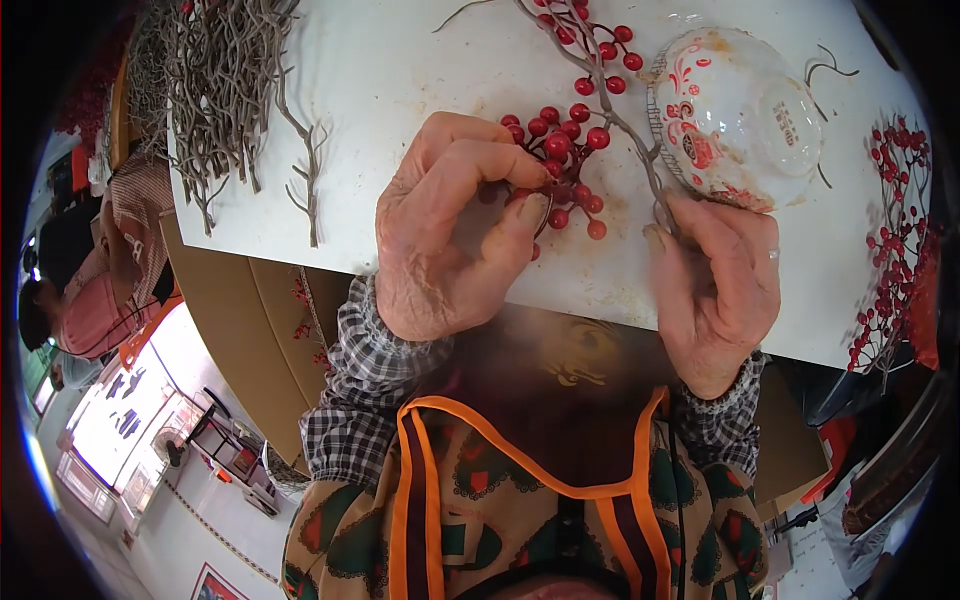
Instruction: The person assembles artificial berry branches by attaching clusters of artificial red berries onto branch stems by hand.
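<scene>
My left hand pinches a small cluster of red berries between thumb and fingertips, above the front part of the white table. My right hand is closed on the lower end of a grey-brown branch, thumb against fingers. That branch runs up and away from me and bears more red berries near its far end. The berry cluster lies just left of the branch. Right behind my right hand an upturned white bowl with red patterns sits on the table.
Bare twisted branches are heaped at the table's far left, with a single one beside them. Finished-looking berry sprays lie at the right edge. A cardboard box stands below the table's left front edge. Another person sits at left.
</scene>
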Demonstrator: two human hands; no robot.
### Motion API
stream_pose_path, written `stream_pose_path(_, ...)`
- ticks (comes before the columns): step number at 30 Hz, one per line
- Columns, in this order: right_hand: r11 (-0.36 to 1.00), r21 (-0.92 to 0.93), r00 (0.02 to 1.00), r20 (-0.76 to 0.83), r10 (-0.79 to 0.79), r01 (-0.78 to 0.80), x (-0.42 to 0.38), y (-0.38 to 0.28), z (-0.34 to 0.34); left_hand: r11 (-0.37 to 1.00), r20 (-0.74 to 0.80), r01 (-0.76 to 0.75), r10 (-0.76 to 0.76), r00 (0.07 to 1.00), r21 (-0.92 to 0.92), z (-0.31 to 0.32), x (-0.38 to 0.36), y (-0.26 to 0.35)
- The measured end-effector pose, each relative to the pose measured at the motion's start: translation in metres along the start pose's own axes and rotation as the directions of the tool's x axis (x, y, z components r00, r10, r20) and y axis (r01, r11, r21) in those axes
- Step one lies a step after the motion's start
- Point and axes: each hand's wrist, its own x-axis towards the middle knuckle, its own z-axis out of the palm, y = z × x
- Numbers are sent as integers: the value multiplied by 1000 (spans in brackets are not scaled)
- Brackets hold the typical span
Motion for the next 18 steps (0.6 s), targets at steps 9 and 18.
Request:
stream_pose_path(9, 989, 148, 1000, 2, 27, -27, -2, -1, -5, 997, -85, 6, -12, 996, -72, -2, -2, 2)
stream_pose_path(18, 968, 249, 999, -16, 37, -32, -2, 1, -7, 904, -177, 27, -112, 978, -427, -4, -5, -4)
